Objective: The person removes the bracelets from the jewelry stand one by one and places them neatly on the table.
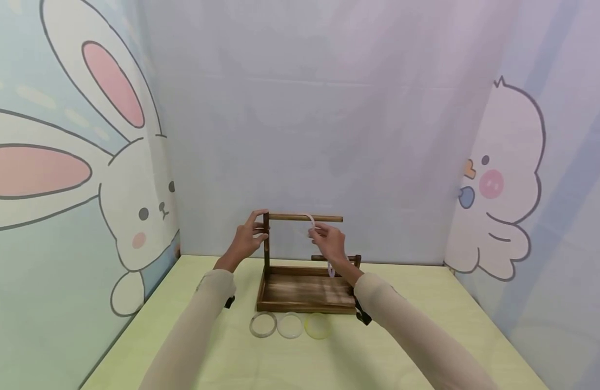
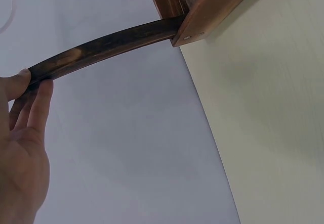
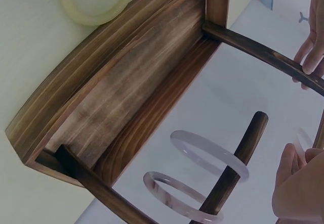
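Observation:
A brown wooden stand (image 1: pixel 307 309) has a tray base, a tall left post (image 1: pixel 266 246) with an upper bar (image 1: pixel 305 218), and a shorter right post with a lower bar (image 3: pixel 250 138). My left hand (image 1: pixel 245 241) grips the tall post near its top, thumb on one side and fingers on the other. With my right hand (image 1: pixel 331 242) I pinch a pale bangle (image 1: pixel 311 218) at the upper bar; whether the bar passes through it is hard to tell. A pale lilac bangle (image 3: pixel 215 149) and a brown-streaked bangle (image 3: pixel 167 199) hang on the lower bar.
On the table (image 1: pixel 222 346), in front of the stand, lie a greyish-brown bangle (image 1: pixel 263 336), a clear whitish bangle (image 1: pixel 290 337) and a yellow bangle (image 1: pixel 318 338) in a row. Behind is a plain curtain (image 1: pixel 305 135); printed cartoon panels stand at both sides.

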Demonstrator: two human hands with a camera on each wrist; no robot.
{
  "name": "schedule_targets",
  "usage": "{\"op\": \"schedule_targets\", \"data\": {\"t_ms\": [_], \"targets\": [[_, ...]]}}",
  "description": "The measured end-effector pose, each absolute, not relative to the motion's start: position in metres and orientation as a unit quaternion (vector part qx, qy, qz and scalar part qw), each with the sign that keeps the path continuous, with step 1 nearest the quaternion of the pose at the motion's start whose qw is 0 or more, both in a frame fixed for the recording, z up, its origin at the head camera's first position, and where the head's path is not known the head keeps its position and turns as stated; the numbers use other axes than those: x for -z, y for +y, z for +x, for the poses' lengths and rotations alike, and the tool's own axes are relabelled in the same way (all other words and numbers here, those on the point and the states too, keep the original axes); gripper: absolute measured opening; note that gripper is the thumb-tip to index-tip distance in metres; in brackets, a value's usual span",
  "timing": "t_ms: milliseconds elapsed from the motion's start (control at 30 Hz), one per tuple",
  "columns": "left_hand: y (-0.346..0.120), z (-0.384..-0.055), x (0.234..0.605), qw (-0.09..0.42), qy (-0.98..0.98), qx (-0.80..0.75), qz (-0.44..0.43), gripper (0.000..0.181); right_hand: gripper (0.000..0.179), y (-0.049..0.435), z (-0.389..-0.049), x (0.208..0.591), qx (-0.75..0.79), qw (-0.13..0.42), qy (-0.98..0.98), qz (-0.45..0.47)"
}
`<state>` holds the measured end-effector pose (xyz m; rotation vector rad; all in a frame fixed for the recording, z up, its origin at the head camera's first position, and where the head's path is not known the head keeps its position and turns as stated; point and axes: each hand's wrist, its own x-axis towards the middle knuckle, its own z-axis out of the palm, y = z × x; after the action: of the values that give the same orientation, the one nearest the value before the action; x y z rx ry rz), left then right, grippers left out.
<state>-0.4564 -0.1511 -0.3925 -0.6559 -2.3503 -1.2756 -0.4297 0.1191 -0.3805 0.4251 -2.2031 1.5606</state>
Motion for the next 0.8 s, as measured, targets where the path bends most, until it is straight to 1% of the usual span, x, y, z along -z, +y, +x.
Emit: {"op": "schedule_targets", "data": {"t_ms": [267,467,800], "targets": [[-0.154,-0.454,0.391,0.19,-0.837,0.454,-0.239,0.074,0.035,0.136,-0.425,0.38,-0.572,0.195,-0.785,0.137],[-0.154,-0.455,0.389,0.196,-0.835,0.457,-0.237,0.075,0.035,0.149,-0.424,0.378,-0.56,0.211,-0.79,0.134],[-0.154,-0.452,0.389,0.182,-0.835,0.464,-0.235,0.075,0.036,0.165,-0.421,0.378,-0.577,0.202,-0.784,0.11]]}}
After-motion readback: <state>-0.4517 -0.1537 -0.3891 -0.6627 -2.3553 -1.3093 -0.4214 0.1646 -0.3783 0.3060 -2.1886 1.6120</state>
